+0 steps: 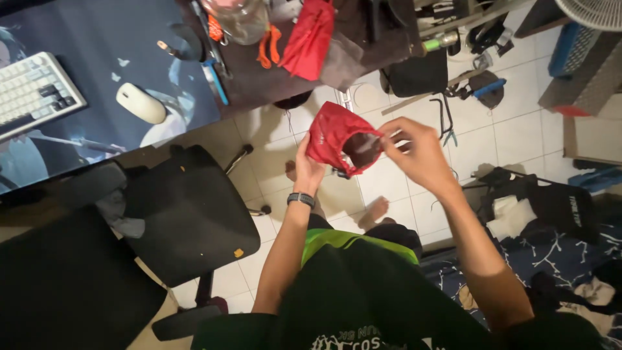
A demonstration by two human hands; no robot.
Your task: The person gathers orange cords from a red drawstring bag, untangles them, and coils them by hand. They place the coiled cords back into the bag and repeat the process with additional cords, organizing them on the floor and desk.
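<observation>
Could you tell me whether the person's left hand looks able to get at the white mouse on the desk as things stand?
Probably not at once: the left hand grips the red pouch, and the white mouse lies apart.

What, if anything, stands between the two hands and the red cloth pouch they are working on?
Nothing visible does. The left hand grips the red pouch at its left edge, and the right hand pinches its open rim on the right. Both touch it directly, above the tiled floor.
</observation>
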